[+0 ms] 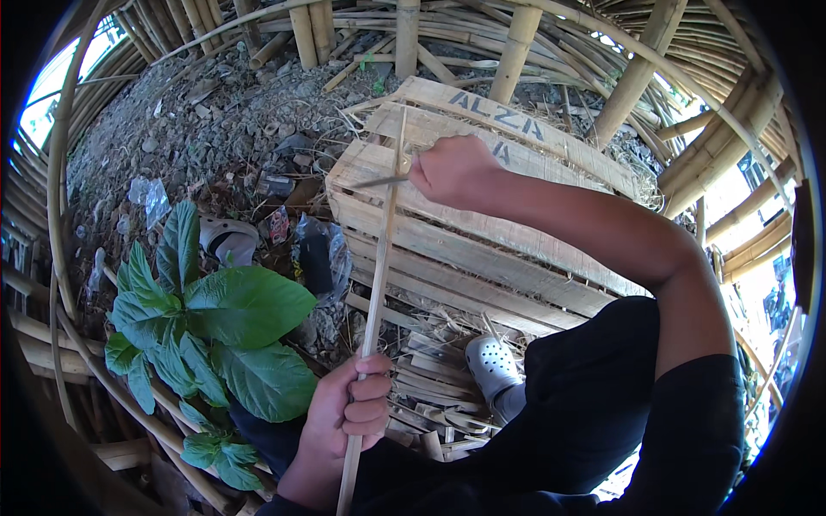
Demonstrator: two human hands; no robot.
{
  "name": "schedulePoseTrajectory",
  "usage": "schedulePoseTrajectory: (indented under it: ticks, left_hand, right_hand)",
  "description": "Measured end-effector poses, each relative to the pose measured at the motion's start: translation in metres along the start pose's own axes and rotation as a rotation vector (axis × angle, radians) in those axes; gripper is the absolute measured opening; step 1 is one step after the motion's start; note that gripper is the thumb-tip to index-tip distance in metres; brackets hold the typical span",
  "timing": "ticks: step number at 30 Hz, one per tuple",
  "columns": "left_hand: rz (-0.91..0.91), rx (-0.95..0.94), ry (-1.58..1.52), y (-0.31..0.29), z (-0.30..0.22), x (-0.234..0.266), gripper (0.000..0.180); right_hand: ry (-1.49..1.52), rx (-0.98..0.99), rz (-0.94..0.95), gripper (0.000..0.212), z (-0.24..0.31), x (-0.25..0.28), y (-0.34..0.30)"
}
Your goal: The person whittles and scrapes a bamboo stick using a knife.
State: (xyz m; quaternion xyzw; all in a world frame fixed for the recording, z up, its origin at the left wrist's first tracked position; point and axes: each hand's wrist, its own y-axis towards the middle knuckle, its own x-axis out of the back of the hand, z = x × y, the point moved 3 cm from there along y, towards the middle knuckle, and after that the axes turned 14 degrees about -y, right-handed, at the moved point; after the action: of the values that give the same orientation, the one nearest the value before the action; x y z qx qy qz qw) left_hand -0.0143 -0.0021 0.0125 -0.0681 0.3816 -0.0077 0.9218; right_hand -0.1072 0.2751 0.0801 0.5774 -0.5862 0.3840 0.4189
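Observation:
My left hand [351,404] is wrapped round the lower part of a long, narrow bamboo strip [376,301]. The strip slants upward, and its far end stands in front of a wooden crate. Higher up, my right hand [456,172] is closed in a fist on a knife whose handle is hidden in the fingers. The knife's dark blade [377,182] points left and crosses the strip near its upper part, apparently touching it. Behind the right hand lies the slatted wooden crate [482,236] with dark stencilled letters on top.
A leafy green plant [249,305] grows at the left. Plastic wrappers [323,258] and a clog [228,236] lie on the rubble-strewn ground [206,129]. Split bamboo pieces [430,370] are heaped beside my grey clog [493,365]. Bamboo posts [516,52] and rails surround the spot.

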Motion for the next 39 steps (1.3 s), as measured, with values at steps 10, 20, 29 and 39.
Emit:
schedulePoseTrajectory:
  ticks: [10, 20, 29, 39]
  left_hand:
    - [-0.032, -0.003, 0.049, -0.001, -0.004, 0.006, 0.024]
    - [-0.042, 0.003, 0.060, -0.006, -0.010, 0.007, 0.027]
    - [-0.050, -0.010, 0.039, -0.003, -0.008, 0.006, 0.025]
    - [-0.069, 0.000, 0.005, 0.002, -0.007, 0.003, 0.025]
  right_hand:
    - [-0.009, 0.036, 0.196, 0.046, 0.018, 0.012, -0.002]
    - [-0.047, 0.102, 0.214, 0.044, 0.017, 0.007, 0.002]
    - [-0.063, 0.145, 0.032, 0.047, -0.014, -0.013, 0.017]
    - [-0.144, -0.041, 0.059, 0.043, -0.050, -0.017, 0.025]
